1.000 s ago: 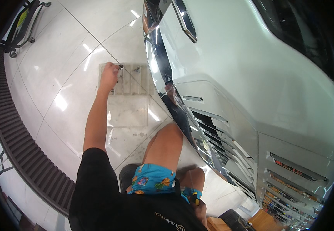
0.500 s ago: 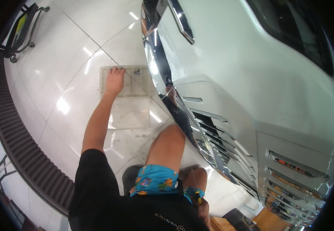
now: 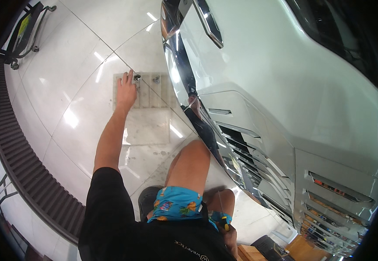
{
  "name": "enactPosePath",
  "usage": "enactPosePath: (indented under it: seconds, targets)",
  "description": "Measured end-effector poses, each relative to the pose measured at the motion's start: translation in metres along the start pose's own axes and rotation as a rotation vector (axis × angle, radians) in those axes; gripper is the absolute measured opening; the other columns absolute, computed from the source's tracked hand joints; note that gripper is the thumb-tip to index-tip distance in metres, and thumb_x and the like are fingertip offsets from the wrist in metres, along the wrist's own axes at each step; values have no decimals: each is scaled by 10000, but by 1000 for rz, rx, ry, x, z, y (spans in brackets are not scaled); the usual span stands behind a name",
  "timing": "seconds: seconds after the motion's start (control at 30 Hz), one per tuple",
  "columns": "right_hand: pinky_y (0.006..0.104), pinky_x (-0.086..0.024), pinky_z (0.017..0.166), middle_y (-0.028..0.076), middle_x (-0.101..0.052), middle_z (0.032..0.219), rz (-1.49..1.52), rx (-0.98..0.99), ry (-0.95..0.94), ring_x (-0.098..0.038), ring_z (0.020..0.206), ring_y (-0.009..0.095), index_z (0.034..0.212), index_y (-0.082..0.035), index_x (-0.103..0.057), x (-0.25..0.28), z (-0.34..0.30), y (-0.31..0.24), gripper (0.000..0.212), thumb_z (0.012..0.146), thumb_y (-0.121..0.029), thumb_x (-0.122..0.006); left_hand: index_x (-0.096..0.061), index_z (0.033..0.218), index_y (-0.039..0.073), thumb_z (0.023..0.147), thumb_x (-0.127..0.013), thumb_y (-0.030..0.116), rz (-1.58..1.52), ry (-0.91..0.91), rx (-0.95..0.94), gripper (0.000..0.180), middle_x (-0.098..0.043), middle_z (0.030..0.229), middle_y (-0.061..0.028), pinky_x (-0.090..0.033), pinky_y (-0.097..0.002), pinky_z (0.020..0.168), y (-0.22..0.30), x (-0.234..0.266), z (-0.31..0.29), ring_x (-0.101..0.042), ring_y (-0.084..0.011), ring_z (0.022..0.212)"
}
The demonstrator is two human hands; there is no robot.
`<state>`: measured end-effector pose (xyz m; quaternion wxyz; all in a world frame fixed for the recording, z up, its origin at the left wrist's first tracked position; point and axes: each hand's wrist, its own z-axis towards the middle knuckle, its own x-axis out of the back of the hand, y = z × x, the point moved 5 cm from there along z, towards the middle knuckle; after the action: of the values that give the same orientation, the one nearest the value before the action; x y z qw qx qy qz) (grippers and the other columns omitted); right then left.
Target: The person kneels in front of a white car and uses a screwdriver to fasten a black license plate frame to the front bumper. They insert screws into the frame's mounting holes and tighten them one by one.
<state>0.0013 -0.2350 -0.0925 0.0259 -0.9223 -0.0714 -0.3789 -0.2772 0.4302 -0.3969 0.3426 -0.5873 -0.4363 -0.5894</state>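
Observation:
My left hand (image 3: 126, 92) reaches over a clear plastic compartment box (image 3: 145, 102) that lies open on the floor. Its fingers are stretched and apart, with nothing visible between them. Beside the fingertips, a few small dark metal pieces (image 3: 137, 78) lie in one compartment. Another small cluster of hardware (image 3: 156, 80) rests in a compartment further right. Low in the view, near my knee, my right hand (image 3: 230, 240) is closed around the yellow-and-black handle of a screwdriver (image 3: 226, 226). The screwdriver's thin shaft points up and away from me.
A white vehicle (image 3: 250, 56) with a chrome bumper (image 3: 173, 65) and slatted grille fills the right side, close to the box. A wheeled stand (image 3: 23, 37) is at the far left, near a dark ribbed strip (image 3: 19, 161). A black container (image 3: 269, 249) stands at the lower right.
My left hand's fingers have uncurled and shifted slightly left, uncovering the small dark pieces in the box. My right hand still holds the screwdriver in the same place.

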Motion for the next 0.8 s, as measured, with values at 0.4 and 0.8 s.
enactPosePath:
  seconds: [0.4, 0.8]
  targets:
    - [427, -561, 765, 245, -752, 872, -62, -29, -44, -753, 823, 344, 986, 39, -753, -2, 6, 0, 482, 861, -422, -822, -722, 908, 23, 965, -613, 74, -1748, 135, 741, 133, -742, 1086, -156, -593, -348, 720, -49, -18, -3, -735, -227, 856]
    - [441, -565, 830, 276, -762, 989, -17, -5, -12, -756, 962, 384, 1098, 72, -735, -2, 2, 2, 575, 842, -434, -825, -784, 875, 85, 922, -634, 171, 27, 113, 77, 179, -686, 1031, -96, -505, -443, 868, 8, -16, 30, -647, -283, 1039]
